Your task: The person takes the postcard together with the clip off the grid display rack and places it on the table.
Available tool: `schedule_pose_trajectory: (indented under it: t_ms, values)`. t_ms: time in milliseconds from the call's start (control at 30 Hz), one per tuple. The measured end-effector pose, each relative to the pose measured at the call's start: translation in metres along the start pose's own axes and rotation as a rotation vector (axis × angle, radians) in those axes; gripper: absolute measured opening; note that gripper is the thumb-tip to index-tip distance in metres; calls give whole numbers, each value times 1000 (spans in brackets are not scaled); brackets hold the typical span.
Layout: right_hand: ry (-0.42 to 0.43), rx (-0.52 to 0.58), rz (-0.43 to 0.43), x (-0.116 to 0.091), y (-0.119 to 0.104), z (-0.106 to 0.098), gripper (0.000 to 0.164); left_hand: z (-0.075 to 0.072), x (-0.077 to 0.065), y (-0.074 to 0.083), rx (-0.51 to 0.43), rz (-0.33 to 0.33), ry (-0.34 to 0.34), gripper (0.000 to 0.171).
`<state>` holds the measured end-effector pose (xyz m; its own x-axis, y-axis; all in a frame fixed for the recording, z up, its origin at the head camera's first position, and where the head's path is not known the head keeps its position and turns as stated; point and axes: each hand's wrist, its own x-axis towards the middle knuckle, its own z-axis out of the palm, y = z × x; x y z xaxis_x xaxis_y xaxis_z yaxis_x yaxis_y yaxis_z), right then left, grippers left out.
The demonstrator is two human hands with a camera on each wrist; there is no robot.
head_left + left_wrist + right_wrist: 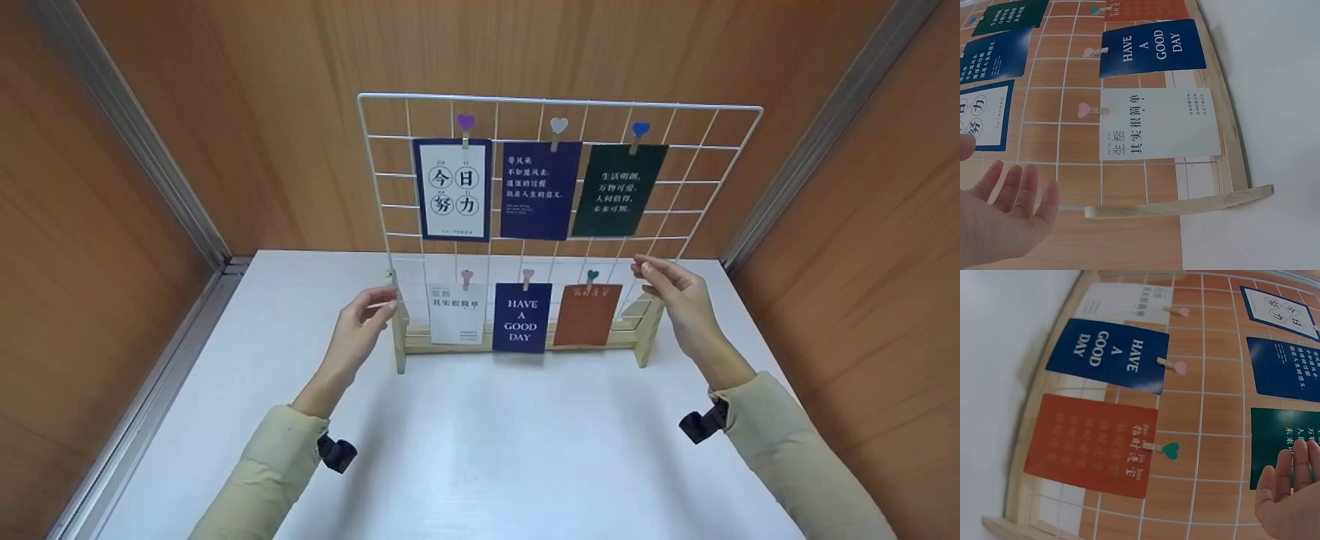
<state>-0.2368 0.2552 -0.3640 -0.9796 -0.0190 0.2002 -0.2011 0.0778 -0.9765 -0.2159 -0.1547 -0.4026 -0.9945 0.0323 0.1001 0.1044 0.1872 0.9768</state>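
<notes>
A white wire grid rack (pixel 562 99) stands upright in a wooden base (pixel 517 345). Clipped along its upper part are a blue-bordered white card (pixel 452 225), a dark blue card (pixel 536 221) and a dark green card (pixel 619 161). Lower down hang a white card (pixel 456 322), a blue HAVE A GOOD DAY card (pixel 522 341) and an orange card (pixel 587 319). My left hand (pixel 352 330), fingers loosely bent, is beside the rack's left edge. At the right edge is my right hand (pixel 686 304), its fingers relaxed. Neither hand shows anything in its grasp.
Heart-topped clothespins, such as the purple one (pixel 466 124) and the blue one (pixel 640 131), fasten the cards. The rack stands on a white tabletop (pixel 480 450). Wood-grain panels (pixel 225 112) rise behind and on both sides, with metal strips (pixel 825 112) at the corners.
</notes>
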Motion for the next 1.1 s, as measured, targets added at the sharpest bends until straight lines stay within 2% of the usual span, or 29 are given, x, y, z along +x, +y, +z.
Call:
schedule_pose_trajectory:
  t_ms: [300, 567, 1067, 1100]
  values:
    - [-5, 2, -1, 5, -12, 12, 37, 3, 3, 8, 13, -8, -23, 37]
    - [-3, -35, -19, 9, -21, 21, 44, 5, 9, 15, 65, -9, -20, 36]
    - [-17, -107, -90, 26, -29, 30, 41, 7, 18, 25, 76, 36, -28, 36]
    - [-18, -108, -90, 27, -31, 32, 41, 8, 16, 30, 75, 36, -29, 35]
